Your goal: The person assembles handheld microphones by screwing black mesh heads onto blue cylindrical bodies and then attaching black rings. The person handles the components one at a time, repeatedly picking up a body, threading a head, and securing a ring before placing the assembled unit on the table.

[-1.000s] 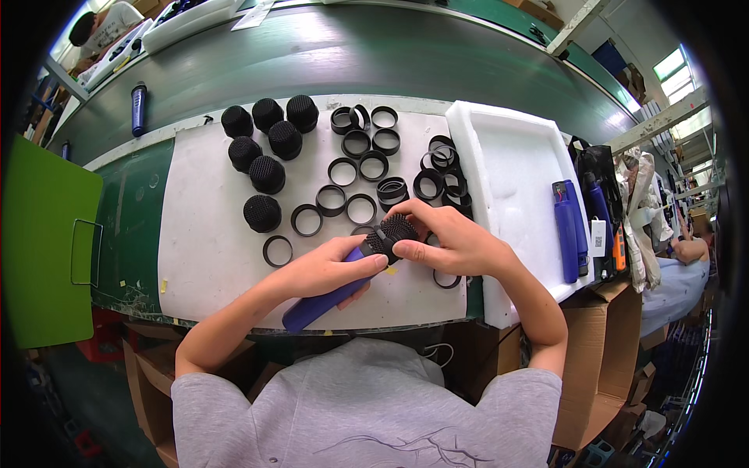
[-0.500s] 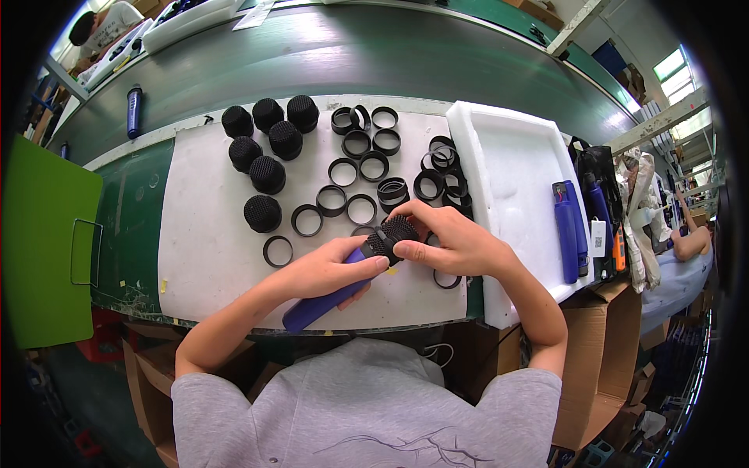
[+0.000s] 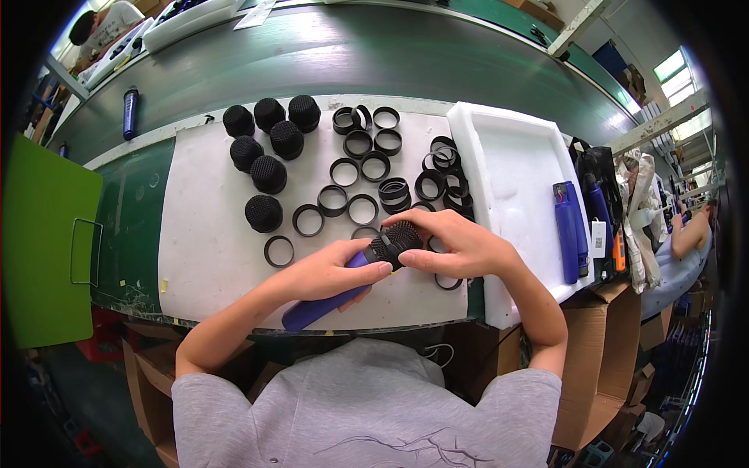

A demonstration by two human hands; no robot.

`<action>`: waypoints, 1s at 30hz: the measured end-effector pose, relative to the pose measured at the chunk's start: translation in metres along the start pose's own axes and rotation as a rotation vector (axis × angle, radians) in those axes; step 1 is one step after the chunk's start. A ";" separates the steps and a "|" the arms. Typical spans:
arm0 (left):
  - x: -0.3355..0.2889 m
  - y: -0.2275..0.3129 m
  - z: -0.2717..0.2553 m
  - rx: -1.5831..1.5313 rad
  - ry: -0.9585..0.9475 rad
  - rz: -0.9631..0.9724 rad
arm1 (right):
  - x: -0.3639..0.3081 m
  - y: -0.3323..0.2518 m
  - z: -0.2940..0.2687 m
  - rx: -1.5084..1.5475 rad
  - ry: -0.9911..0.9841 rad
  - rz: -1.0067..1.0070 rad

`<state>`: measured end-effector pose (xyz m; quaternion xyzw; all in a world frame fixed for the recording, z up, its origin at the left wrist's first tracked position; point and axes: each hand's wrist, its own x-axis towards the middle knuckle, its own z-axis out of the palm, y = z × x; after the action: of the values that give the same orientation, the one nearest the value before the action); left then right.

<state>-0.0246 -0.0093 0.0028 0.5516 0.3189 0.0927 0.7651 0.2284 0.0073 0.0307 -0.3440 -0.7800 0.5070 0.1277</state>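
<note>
Before you, a green bench [image 3: 129, 234] carries a white foam mat [image 3: 211, 257]. On the mat lie black mesh domes [image 3: 269, 173] (upper left) and loose black rings [image 3: 367, 164], centre. A white foam tray [image 3: 511, 179] sits right, holding blue handles [image 3: 567, 230].

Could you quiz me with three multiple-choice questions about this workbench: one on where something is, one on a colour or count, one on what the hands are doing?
1. Where do the finished blue handles lie?
A. white foam tray
B. green board
C. conveyor belt

2. How many loose black mesh caps stand on the white mat?
A. three
B. six
C. ten

3. What is the right hand doing?
A. resting flat
B. gripping the mesh head
C. lifting a ring

Answers: 1 A, they lie in the tray at right. 2 B, six stand in a cluster. 3 B, its fingers wrap the mesh head; the left hand holds the blue body.
</note>
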 end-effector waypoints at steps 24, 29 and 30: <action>0.001 -0.002 0.000 -0.010 0.035 0.016 | -0.002 0.000 0.002 -0.161 0.170 -0.044; 0.001 -0.002 0.000 -0.002 0.017 0.017 | -0.002 -0.003 -0.001 -0.169 0.140 -0.027; 0.001 -0.001 0.000 0.001 0.016 0.016 | -0.002 -0.003 -0.001 -0.190 0.143 -0.027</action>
<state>-0.0241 -0.0098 0.0016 0.5539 0.3204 0.1032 0.7615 0.2286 0.0057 0.0341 -0.3793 -0.8180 0.4030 0.1566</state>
